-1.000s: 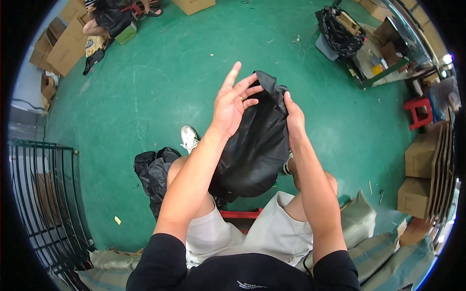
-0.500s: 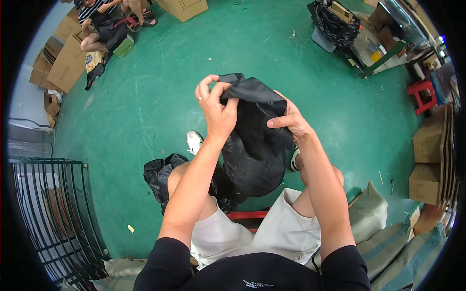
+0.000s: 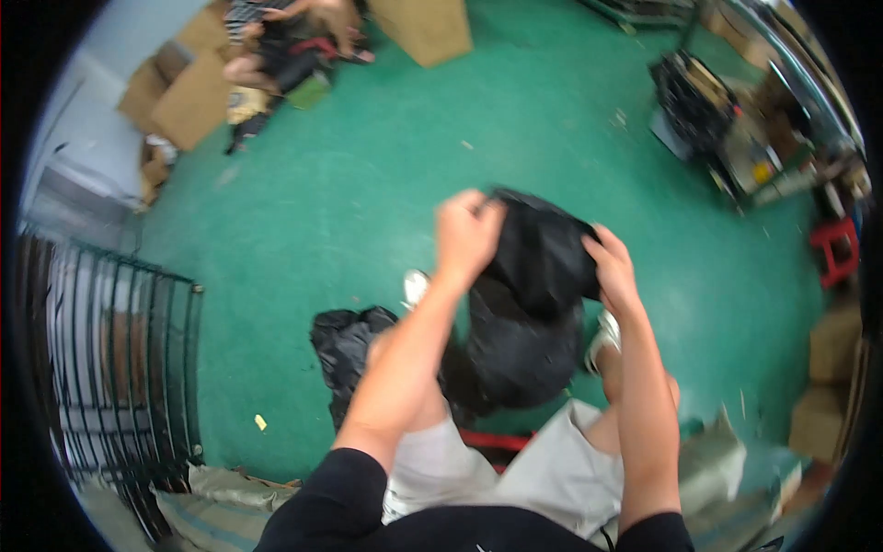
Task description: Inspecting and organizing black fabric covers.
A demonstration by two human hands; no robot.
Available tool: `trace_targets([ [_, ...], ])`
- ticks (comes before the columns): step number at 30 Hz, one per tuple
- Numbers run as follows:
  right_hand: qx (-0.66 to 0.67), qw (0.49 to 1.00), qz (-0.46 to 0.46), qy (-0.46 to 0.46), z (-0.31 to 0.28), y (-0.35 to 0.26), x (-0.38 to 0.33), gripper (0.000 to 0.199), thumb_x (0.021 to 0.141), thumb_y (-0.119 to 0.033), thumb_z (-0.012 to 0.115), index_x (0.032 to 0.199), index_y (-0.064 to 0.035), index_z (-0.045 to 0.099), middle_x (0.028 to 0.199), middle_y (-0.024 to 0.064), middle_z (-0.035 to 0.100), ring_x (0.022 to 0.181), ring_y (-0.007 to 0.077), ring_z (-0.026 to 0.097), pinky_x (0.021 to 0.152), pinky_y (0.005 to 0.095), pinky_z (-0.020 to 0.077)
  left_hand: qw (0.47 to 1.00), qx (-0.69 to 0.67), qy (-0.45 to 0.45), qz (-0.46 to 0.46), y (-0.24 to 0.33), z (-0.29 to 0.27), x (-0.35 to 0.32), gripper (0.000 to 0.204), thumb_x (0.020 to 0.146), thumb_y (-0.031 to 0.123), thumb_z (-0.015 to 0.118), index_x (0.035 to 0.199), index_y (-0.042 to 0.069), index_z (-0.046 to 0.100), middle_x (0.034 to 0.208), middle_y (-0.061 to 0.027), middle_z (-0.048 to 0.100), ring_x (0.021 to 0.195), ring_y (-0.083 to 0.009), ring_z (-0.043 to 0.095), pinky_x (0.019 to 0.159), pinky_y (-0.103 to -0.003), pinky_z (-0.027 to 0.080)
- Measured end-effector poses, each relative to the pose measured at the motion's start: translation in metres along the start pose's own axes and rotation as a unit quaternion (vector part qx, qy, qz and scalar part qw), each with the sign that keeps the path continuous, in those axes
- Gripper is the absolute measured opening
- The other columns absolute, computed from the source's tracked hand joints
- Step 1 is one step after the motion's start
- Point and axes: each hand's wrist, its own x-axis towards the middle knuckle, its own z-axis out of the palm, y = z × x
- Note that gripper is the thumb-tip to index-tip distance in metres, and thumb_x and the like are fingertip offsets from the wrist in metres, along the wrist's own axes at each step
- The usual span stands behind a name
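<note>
A limp piece of black fabric [image 3: 543, 248] is stretched between my two hands in front of my knees. My left hand [image 3: 467, 237] is closed on its left upper corner, fingers curled in. On the opposite side, my right hand [image 3: 611, 265] pinches the edge with thumb and fingers. Motion blur softens both hands, and I cannot tell exactly what kind of item the fabric is. Just below it, between my legs, a bulging black plastic bag [image 3: 524, 363] stands on the floor, partly covered by the fabric. Another crumpled black bag [image 3: 345, 354] lies beside my left leg.
A dark metal rack [image 3: 124, 359] stands at left, with woven sacks [image 3: 216, 520] near it. Cardboard boxes [image 3: 195, 97] and a seated person [image 3: 276, 41] are at far left. A cart with a black bag [image 3: 694, 106] and a red stool [image 3: 835, 250] are at right.
The view has shifted, so the surroundings sit further right. My left fingers, previously spread along the fabric's folded rim, are now curled into a grip; the fabric hangs stretched between both hands.
</note>
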Motion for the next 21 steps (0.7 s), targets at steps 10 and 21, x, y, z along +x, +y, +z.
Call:
trace_targets([
  [10,-0.285,0.949,-0.106,-0.084,-0.004,0.028,-0.008,0.024,0.077,-0.002,0.063,0.101,0.0022,0.065,0.096,0.0078,0.068,0.092,0.0155,0.061,0.085,0.0319,0.0476,0.955,0.072,-0.274,0.088,0.024,0.033,-0.042,0.024,0.077,0.026,0.066,0.073,0.002,0.064,0.066,-0.0205,0.061,0.066,-0.0416,0.060,0.059,-0.048,0.046],
  [21,0.191,0.981,0.030,0.025,-0.030,0.035,0.012,0.023,0.099,-0.015,0.048,0.116,-0.0017,0.056,0.108,0.0094,0.064,0.096,0.0208,0.063,0.086,0.0342,0.0521,0.963,0.045,-0.256,0.075,0.015,0.020,-0.026,0.080,0.066,0.049,0.083,0.121,0.002,0.050,0.109,-0.0151,0.062,0.099,-0.0304,0.061,0.088,-0.040,0.047],
])
